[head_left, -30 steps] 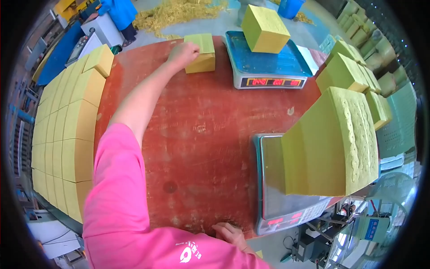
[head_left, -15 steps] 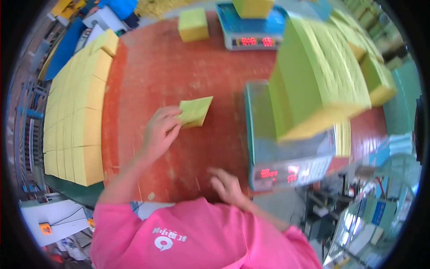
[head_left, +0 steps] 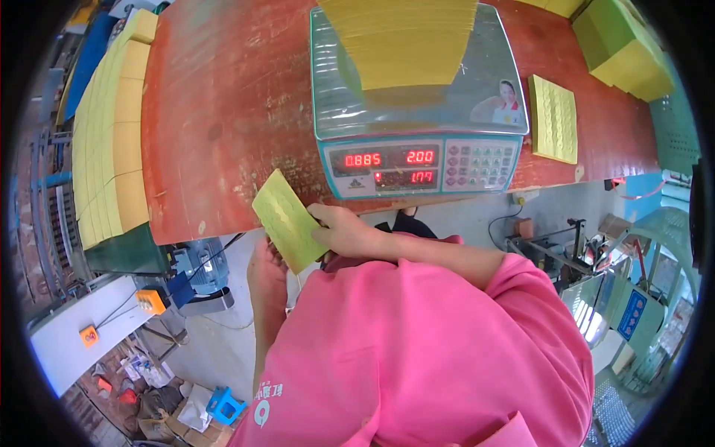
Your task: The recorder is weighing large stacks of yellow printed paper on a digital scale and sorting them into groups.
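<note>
Held thin yellow paper sheaf (head_left: pixel 289 220) pinched in right hand (head_left: pixel 344 229), left hand (head_left: pixel 267 277) flat beneath; weighing in progress, next needing placement onto scale (head_left: pixel 417 160) just beyond grip.

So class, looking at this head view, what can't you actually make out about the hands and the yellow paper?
- Left hand: its fingers lie behind the thin yellow stack, so its grip is unclear.
- Right hand: fingertips hidden behind that stack.
- Yellow pile on the scale: top cut off by the picture's upper edge.
</note>
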A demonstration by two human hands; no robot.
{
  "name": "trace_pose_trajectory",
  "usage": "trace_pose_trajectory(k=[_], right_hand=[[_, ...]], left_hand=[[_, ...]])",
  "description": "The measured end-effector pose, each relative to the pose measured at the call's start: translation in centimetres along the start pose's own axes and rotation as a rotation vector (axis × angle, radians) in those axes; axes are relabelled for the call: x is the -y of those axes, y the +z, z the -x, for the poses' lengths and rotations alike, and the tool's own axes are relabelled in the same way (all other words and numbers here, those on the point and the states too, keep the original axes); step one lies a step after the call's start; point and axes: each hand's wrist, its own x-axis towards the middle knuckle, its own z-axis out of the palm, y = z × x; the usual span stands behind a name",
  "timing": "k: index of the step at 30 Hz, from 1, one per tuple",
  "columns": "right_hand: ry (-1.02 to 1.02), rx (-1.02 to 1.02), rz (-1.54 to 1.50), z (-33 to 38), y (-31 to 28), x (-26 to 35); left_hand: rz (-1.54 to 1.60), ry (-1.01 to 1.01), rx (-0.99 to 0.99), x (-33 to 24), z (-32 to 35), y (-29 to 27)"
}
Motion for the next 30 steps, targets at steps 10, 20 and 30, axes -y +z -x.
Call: trace_pose_trajectory(k=[10,20,30], right_hand=[[-0.406,-0.035,0.339,4.2,-4.1,6.4],[-0.756,-0.561,0.445,4.9,-13.4,32.1],[-0.488,-0.723,0.533,1.3,-21.0,33.1]], left_hand=[[-0.272,0.413,-0.124,-3.0,3.8,5.4],[-0.468,0.917,0.528,-24.3,2.3,29.0],[-0.799,0.629,0.611,-25.1,-6.1,37.5]])
